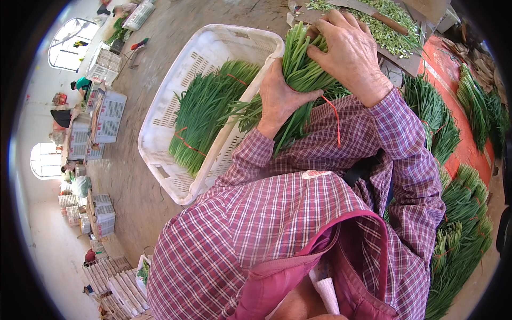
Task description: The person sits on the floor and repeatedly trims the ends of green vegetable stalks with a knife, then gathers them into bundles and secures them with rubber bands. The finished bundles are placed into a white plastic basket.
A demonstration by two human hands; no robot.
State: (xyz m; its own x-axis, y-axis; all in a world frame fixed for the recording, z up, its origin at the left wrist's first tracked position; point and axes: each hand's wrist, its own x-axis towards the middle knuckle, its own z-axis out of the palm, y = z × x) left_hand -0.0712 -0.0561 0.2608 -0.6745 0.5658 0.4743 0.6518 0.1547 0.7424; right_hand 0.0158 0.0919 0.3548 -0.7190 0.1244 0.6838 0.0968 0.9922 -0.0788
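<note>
My left hand [280, 98] is wrapped around a bundle of garlic chives [304, 72], its thumb across the stems. My right hand [346, 50] touches the cut stem ends at the top, fingers bent over them; whether it grips any stems cannot be told. A red tie hangs loose from the bundle, and its green leaves trail down over my forearm and the crate edge. Beside my left hand, a white plastic crate [216, 36] holds several chive bundles [208, 116] with red ties.
At the top right, a knife [374, 15] with a wooden handle lies on a board by chopped stems [394, 38]. More tied chives [460, 224] lie at the right, some on a red surface [448, 86]. Stacked crates [108, 116] and a distant person in green [83, 84] are at the left.
</note>
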